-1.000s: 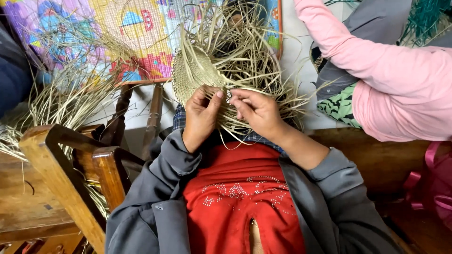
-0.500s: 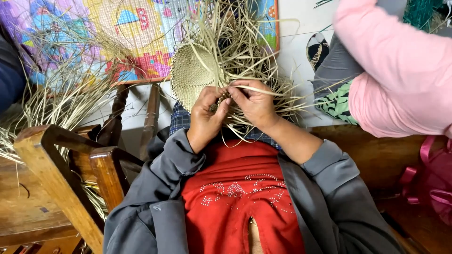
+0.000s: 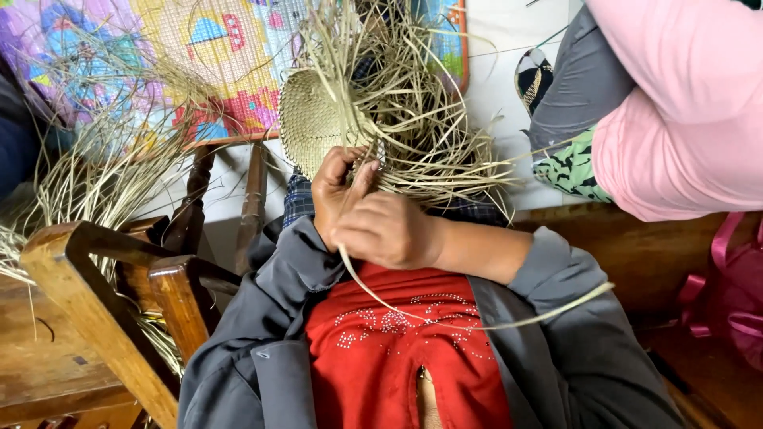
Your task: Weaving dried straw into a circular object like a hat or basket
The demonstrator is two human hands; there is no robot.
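The left hand pinches the woven straw piece, which sits at twelve o'clock from it. The right hand closes on a long straw strand, apparently between thumb and forefinger, trailing toward four o'clock.

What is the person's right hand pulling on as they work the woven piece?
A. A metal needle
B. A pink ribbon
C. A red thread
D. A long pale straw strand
D: the right hand grips a long pale straw strand that curves down across the red shirt, while the left hand steadies the woven straw piece with its loose ends.
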